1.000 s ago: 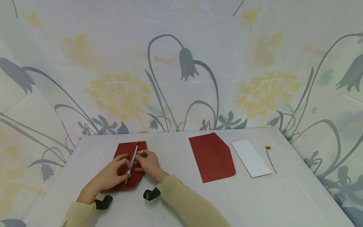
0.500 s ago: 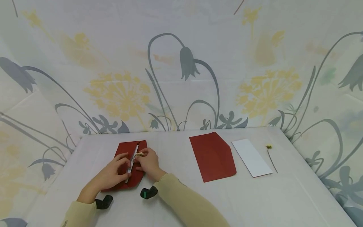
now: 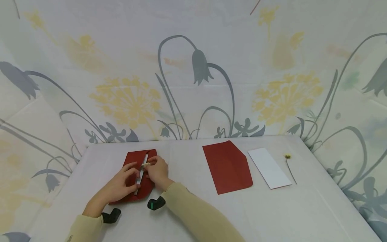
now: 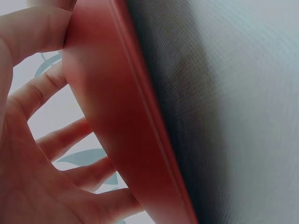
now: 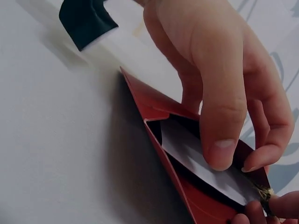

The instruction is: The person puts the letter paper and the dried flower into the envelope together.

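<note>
On the left of the table a red envelope [image 3: 134, 157] is held up with its mouth spread, and a white card [image 5: 189, 151] shows inside it. My left hand [image 3: 118, 186] grips this envelope, its thumb and fingers at the opening. In the left wrist view several fingertips meet the red paper's edge. My right hand [image 3: 158, 171] pinches a small dried flower [image 3: 146, 164] over the opening. The right wrist view shows the flower head [image 5: 266, 192] between right fingertips at the lower right. Its stem is mostly hidden.
Right of the hands, a second red envelope [image 3: 228, 169] lies flat on the white table. Beside it are another white card [image 3: 269, 168] and a second stemmed yellow flower [image 3: 288, 156]. Black wrist cameras [image 3: 112, 215] hang by both wrists. Floral cloth stands behind.
My right hand has shifted slightly left and away from me, bringing the flower over the card and the envelope's mouth. The left hand keeps its hold almost unmoved.
</note>
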A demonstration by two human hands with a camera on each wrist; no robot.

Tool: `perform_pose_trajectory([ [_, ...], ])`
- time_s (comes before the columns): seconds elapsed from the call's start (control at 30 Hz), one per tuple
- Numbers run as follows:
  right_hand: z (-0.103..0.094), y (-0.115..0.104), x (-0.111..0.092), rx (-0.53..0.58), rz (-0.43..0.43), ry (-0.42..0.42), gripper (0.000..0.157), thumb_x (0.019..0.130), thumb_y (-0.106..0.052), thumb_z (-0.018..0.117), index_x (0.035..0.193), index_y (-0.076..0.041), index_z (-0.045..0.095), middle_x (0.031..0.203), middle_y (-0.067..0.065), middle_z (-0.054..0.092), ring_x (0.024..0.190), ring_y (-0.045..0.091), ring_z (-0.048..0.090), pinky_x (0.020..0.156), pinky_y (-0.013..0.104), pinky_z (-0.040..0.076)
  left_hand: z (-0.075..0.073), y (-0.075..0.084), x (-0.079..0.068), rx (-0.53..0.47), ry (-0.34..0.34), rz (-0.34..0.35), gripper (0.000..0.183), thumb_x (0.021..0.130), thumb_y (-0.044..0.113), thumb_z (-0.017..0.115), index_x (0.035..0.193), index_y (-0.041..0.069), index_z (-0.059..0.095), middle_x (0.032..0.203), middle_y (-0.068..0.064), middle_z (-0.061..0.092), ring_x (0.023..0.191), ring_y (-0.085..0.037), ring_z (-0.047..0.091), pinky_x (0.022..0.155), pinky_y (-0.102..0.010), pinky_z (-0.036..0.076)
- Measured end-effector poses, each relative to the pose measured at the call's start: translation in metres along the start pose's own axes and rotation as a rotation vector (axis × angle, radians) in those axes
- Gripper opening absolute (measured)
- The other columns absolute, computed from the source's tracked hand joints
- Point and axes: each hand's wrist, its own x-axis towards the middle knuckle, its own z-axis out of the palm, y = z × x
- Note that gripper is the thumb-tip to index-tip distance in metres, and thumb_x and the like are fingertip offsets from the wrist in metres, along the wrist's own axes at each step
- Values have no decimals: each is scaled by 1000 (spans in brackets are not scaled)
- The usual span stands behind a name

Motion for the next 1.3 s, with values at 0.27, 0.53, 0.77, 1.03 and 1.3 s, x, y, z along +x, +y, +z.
perform_pose_trajectory([
  [0.27, 1, -2, 7, -87, -56, 13, 11, 78, -8, 73, 83, -15, 65, 70, -5, 59, 54, 11, 58, 53, 26, 51, 1, -1, 1, -13, 2, 2, 29, 76, 15, 74, 93, 23, 53, 142, -19, 33, 127, -47, 33, 89, -64, 39],
  [0.53, 0, 3, 9, -25, -162, -41, 23, 81, -2, 68, 102, -11, 68, 86, -6, 67, 79, 6, 64, 73, 25, 52, 1, -1, 1, -4, 14, -2, 27, 77, 15, 73, 93, 23, 53, 143, -18, 32, 126, -46, 34, 90, -63, 39],
  [0.77, -5, 7, 12, -11, -212, -127, 33, 84, 2, 60, 114, -11, 63, 101, -2, 66, 94, 8, 64, 82, 26, 51, 2, -2, 2, -6, 15, 2, 27, 77, 15, 73, 93, 22, 53, 143, -18, 32, 126, -46, 35, 91, -64, 38],
  [1.03, -11, 11, 12, 16, -209, -218, 31, 87, -1, 60, 117, -9, 59, 103, -1, 67, 95, 11, 64, 81, 25, 51, 4, -4, 1, 1, 14, -1, 27, 78, 17, 74, 93, 24, 53, 143, -17, 32, 126, -45, 35, 91, -63, 39],
  [1.3, -17, 10, 15, -15, -216, -362, 43, 89, 1, 56, 130, -8, 51, 120, 3, 62, 109, 13, 59, 92, 28, 46, 3, 0, 1, 14, 8, 18, 25, 79, 17, 73, 93, 23, 53, 142, -19, 33, 124, -46, 37, 89, -62, 40],
])
